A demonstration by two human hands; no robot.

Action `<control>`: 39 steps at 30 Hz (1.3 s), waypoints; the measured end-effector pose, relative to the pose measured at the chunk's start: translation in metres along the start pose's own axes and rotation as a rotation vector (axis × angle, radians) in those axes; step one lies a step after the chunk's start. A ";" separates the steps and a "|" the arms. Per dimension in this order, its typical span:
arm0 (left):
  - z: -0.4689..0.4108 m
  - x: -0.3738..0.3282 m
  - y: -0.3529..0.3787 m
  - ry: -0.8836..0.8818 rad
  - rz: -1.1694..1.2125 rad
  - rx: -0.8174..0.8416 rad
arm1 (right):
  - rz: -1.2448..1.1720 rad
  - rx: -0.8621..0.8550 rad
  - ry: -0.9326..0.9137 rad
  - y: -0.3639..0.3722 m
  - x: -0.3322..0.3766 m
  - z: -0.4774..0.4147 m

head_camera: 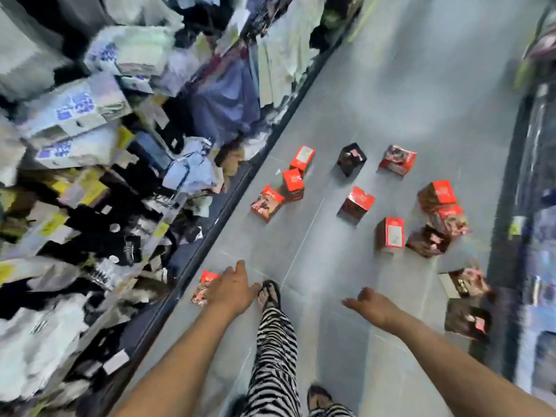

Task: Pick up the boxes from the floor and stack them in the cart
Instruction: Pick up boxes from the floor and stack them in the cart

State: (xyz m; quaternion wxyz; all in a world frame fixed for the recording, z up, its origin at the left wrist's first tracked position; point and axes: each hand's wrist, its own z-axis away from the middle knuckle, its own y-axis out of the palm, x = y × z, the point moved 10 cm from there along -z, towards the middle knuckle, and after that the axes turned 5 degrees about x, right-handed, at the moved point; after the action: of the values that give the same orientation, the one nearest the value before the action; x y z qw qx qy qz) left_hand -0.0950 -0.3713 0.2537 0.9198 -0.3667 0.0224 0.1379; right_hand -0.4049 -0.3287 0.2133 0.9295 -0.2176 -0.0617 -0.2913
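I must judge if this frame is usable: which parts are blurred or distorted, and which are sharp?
Head view: the shelves on the left are smeared by motion blur, the right edge too; the boxes on the floor are fairly sharp; wide-angle distortion tilts the aisle; soft glare lies on the far floor.

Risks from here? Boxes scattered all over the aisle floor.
1. Left hand reaches over the red box beside the shelf base; a fumble could push it underneath.
2. Sandalled foot stands close by; stepping toward the scattered boxes may kick or crush one.
3. No cart in view, so carrying likely means crossing that clutter.
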 end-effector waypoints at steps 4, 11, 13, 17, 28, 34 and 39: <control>-0.113 0.003 -0.012 0.028 -0.059 0.008 | -0.064 -0.008 0.054 -0.019 0.024 -0.083; -0.302 0.023 0.023 -0.015 -0.025 0.085 | -0.061 -0.030 0.033 -0.031 0.069 -0.246; -0.356 0.032 0.047 -0.045 0.000 0.081 | -0.057 -0.046 0.029 -0.030 0.076 -0.304; -0.459 0.036 0.091 -0.041 0.000 -0.049 | -0.052 -0.085 -0.001 -0.025 0.092 -0.428; -0.646 0.059 0.139 0.170 0.431 -0.499 | -0.259 -0.725 -0.263 -0.085 0.154 -0.648; -0.647 0.060 0.144 0.270 0.771 -0.684 | -0.324 -0.831 -0.429 -0.092 0.178 -0.670; -0.621 0.059 0.094 0.263 0.460 -0.685 | -0.330 -0.875 -0.470 -0.103 0.187 -0.662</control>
State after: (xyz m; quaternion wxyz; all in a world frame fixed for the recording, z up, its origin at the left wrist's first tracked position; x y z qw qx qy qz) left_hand -0.0265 -0.7151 -0.2706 0.6796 -0.6508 0.1734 0.2909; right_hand -0.3170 -0.7923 -0.2982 0.6543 -0.6325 -0.1746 -0.3759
